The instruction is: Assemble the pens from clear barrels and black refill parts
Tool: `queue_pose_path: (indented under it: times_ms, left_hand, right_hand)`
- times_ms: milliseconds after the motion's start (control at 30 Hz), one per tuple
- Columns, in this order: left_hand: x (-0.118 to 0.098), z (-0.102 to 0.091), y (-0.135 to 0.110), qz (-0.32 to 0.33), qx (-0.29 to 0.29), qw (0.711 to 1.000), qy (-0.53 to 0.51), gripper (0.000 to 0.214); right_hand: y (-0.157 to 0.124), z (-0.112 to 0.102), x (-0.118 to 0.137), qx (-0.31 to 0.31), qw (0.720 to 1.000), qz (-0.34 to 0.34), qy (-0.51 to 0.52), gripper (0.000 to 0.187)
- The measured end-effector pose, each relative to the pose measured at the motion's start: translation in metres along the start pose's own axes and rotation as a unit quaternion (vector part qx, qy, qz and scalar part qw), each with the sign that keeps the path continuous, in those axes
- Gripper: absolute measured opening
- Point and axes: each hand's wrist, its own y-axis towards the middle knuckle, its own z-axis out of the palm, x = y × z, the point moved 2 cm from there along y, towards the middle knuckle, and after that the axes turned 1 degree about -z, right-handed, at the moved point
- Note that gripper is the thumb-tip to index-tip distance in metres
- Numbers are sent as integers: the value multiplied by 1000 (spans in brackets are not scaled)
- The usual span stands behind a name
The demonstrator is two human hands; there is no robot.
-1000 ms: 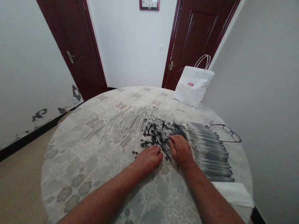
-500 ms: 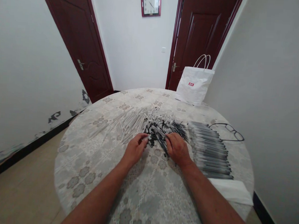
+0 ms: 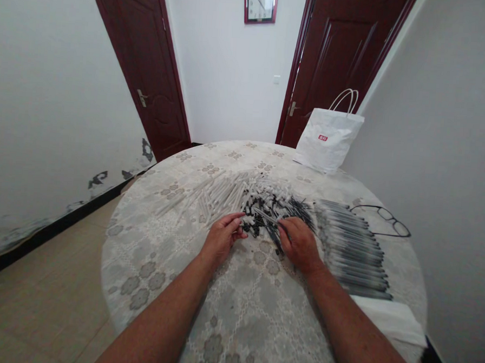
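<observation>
My right hand (image 3: 301, 244) is closed on a slim pen (image 3: 267, 215) with a clear barrel, which points left over a heap of pen parts. To the left, my left hand (image 3: 223, 238) has its fingers bent and partly apart at the near edge of small black and white caps (image 3: 260, 226); nothing shows plainly between them. Behind my left hand lie many loose pale pen tubes (image 3: 221, 194). White caps (image 3: 272, 189) are piled in the middle, and thin dark refills (image 3: 300, 208) lie just behind my right hand.
A row of assembled-looking pens (image 3: 355, 247) lies at the right. Beside it are eyeglasses (image 3: 387, 221) and a folded white sheet (image 3: 392, 319). A white paper bag (image 3: 330, 140) stands at the back of the round table with its patterned cloth (image 3: 149, 263).
The view has shifted, so everything sits further right in the picture. My left hand's fingers have spread a little at the caps. My right hand still holds the pen.
</observation>
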Motion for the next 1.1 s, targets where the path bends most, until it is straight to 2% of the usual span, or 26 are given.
queue_pose_path:
  times_ms: [267,433,600,767,967,1100]
  left_hand:
    - [-7,4,-4,14,-38,999,-28,34]
    - [-6,6,-5,15,-9,1000,-8,30]
    - [-3,5,-2,17,-12,1000,1,32]
    - [-2,4,0,4,-29,1000,-7,34]
    - [-5,3,-1,0,-42,999,-14,33]
    - [-7,0,-2,6,-39,999,-14,33]
  right_hand:
    - [2,-1,11,40,998,-29,25,19]
    - [2,0,15,51,998,-31,27,19]
    - [2,1,16,57,998,-33,23,19]
    - [2,2,19,58,998,-33,7,19]
    - [-2,10,29,118,991,-52,-48,19]
    - [-5,16,35,131,987,-54,-81,19]
